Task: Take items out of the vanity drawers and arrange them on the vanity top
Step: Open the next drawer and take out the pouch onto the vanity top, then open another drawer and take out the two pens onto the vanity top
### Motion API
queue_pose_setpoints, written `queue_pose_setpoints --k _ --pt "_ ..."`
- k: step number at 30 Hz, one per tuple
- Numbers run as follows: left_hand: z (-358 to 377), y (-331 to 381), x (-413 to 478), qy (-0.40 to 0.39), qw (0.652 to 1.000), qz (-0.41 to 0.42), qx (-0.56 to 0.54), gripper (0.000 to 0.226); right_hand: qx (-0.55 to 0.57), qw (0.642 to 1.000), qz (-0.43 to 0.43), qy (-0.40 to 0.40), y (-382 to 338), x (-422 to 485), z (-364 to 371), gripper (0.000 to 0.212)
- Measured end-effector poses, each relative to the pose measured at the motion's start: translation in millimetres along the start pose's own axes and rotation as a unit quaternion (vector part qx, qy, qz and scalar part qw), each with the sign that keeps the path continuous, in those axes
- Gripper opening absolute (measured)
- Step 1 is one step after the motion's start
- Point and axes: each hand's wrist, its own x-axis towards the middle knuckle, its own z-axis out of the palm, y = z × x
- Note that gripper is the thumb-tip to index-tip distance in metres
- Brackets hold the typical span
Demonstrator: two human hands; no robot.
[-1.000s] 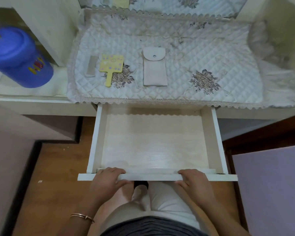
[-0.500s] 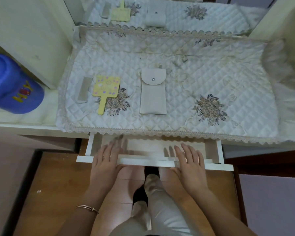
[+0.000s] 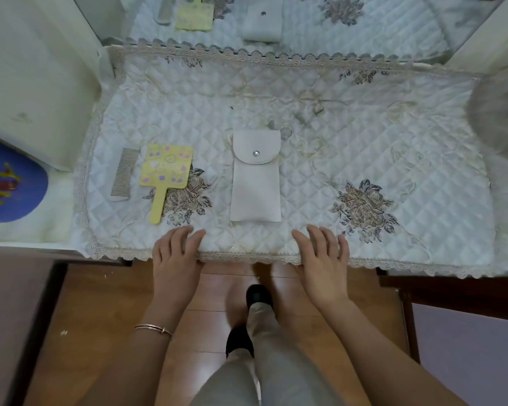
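Three items lie in a row on the quilted white cloth [image 3: 320, 159] that covers the vanity top: a silver comb [image 3: 124, 173] at the left, a yellow hand mirror [image 3: 165, 177] beside it, and a beige snap pouch [image 3: 255, 177] in the middle. The drawer is pushed in and hidden under the cloth's lace edge. My left hand [image 3: 176, 257] and my right hand [image 3: 323, 260] rest flat at the front edge, fingers spread, holding nothing.
A blue container [image 3: 11, 183] sits on the lower shelf at the left. A mirror [image 3: 276, 19] stands behind the cloth. White cabinet walls flank the top on both sides. Wooden floor and my legs are below.
The open, empty drawer has been pushed fully shut by both hands. My hands have moved forward from the drawer front to the vanity edge.
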Motion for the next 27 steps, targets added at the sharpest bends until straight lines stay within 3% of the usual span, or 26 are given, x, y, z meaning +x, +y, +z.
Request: queue_pose_setpoints --k 6,10,12,14,18,21,24,27 --pt "-6 4 0 -0.006 1.000 0.005 -0.016 0.064 0.026 1.000 -0.004 -0.007 0 3 -6 0.077" --pt "-19 4 -9 -0.028 0.998 0.047 -0.018 0.046 0.062 0.998 0.003 -0.013 -1 -21 -26 0.063" --pt "-26 1 -25 -0.052 0.994 0.083 -0.038 0.043 0.084 0.995 0.046 -0.036 3 -58 -35 0.058" --pt "-22 -7 -55 -0.092 0.987 0.126 -0.036 0.039 0.152 0.973 0.142 -0.100 9 -107 -34 0.055" --pt "-7 -9 -126 -0.273 0.952 0.121 -0.059 0.031 0.274 0.873 0.341 -0.216 8 -216 -33 0.057" --pt "10 -8 -175 -0.440 0.885 0.006 -0.150 0.015 0.382 0.738 0.505 -0.234 -1 -296 -31 0.048" --pt "25 -9 -201 -0.486 0.856 -0.045 -0.173 0.008 0.423 0.632 0.609 -0.223 -9 -365 -23 0.045" --pt "24 10 -203 -0.547 0.820 -0.050 -0.162 0.009 0.436 0.573 0.664 -0.202 -6 -410 -15 0.046"
